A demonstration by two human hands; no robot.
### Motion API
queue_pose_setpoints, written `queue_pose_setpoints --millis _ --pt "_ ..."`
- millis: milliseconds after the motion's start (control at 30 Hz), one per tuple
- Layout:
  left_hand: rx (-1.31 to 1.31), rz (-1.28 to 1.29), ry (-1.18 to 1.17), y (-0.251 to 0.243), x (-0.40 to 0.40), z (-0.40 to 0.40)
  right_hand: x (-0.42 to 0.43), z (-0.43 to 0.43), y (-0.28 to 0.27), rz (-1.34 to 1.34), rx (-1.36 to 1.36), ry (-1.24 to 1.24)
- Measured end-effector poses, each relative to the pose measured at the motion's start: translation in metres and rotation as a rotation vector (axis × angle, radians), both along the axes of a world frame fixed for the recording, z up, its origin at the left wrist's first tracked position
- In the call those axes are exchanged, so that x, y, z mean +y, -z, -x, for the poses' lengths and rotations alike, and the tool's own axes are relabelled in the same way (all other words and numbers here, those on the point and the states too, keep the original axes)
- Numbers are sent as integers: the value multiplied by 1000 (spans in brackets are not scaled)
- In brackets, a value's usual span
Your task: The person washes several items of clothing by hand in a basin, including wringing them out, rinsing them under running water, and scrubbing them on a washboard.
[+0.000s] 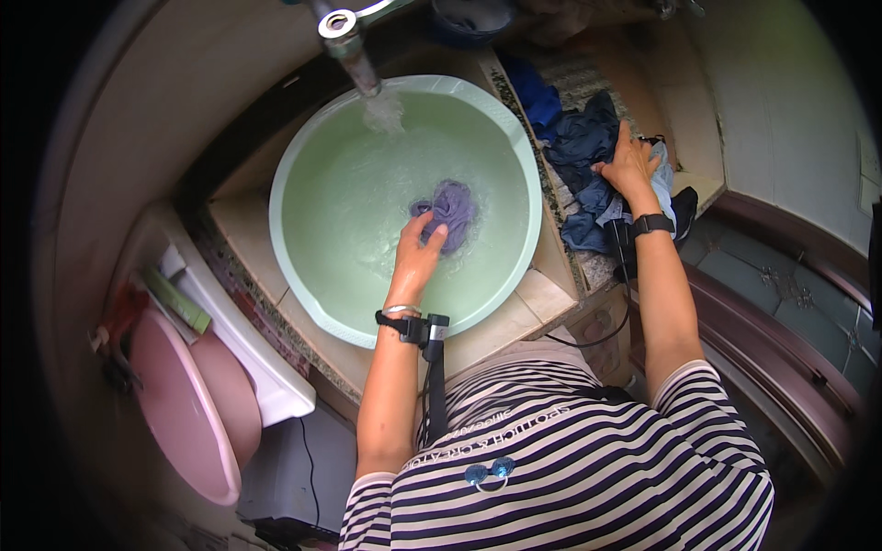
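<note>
Water runs from a metal tap into a large pale green plastic basin. A purple cloth lies in the water right of the basin's middle. My left hand is over the cloth's lower left edge, fingers spread; whether the fingertips pinch the fabric I cannot tell. On the ledge right of the basin is a heap of dark blue clothes. My right hand rests at the heap's right side with fingers apart, beside a light blue cloth. Its fingertips touch the dark fabric; a firm grip does not show.
A pink basin leans beside a white sink at the lower left. A dark blue bucket stands behind the green basin. A black cable hangs near my right forearm. The tiled counter's edge runs before me.
</note>
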State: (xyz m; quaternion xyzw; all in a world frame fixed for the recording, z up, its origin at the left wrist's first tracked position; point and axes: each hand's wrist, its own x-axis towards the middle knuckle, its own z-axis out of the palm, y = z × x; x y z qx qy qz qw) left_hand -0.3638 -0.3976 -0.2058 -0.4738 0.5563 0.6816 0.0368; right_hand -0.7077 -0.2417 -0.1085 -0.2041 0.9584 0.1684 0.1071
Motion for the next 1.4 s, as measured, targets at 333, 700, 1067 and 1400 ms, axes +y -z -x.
queue_pose_setpoints --millis 333,700,1067,1400 --pt "215 -308 -212 -76 -14 25 -60 -91 -142 1103 -1020 26" --pt "360 -388 -1000 -56 -47 -48 -155 -170 -37 968 -722 -301" --pt "-503 536 18 -20 -59 -6 -176 -223 97 256 -478 -671" --pt "-368 444 93 33 -67 -29 -180 -188 109 408 -457 -458"
